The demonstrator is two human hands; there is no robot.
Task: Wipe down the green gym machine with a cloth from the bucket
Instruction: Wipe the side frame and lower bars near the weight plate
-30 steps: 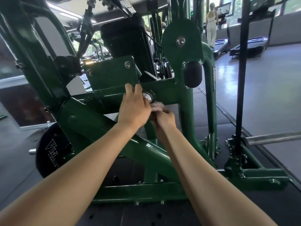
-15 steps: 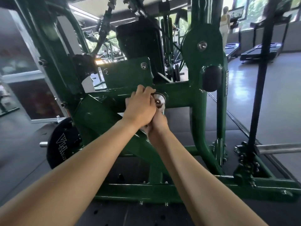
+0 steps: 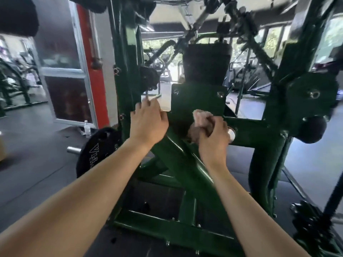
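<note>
While right hand (image 3: pixel 213 140) grips cloth (image 3: pixel 202 117), plate (image 3: pixel 98 151) lettering blurred.

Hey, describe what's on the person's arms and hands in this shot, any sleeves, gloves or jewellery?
The left forearm and right forearm are bare as far as the picture shows, with no sleeve edge in view. The left hand and right hand wear no gloves, and no watch, bracelet or ring shows.

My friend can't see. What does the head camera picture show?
A right hand grips a crumpled pink cloth against the green gym machine, while the left hand rests on its frame nearby. A black weight plate sits at lower left.
</note>
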